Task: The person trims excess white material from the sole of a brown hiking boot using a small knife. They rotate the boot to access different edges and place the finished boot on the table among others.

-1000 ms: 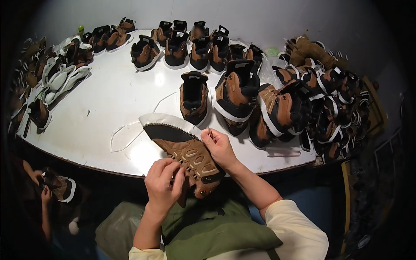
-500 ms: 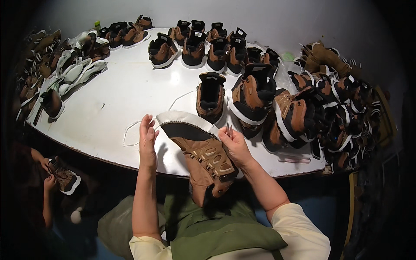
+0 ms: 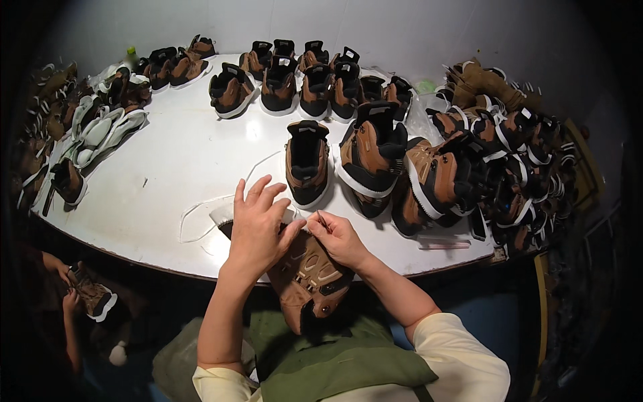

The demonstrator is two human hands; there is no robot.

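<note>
White tabletop [image 3: 167, 157] bore loose thread [image 3: 207, 202]; we judged stitching underway, right fingers [image 3: 318, 229] gripping the shoe [image 3: 295, 285], left fingers [image 3: 254, 193] spread, pinch unclear; next pull likely needed steadiness.

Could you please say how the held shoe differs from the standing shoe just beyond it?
The held shoe tilts in the right hand; the standing shoe sits upright on the table.
The left hand hides part of the held shoe; the standing shoe is untouched.
The held shoe shows its side, the standing shoe its opening.
Both are brown and black with white soles.
</note>
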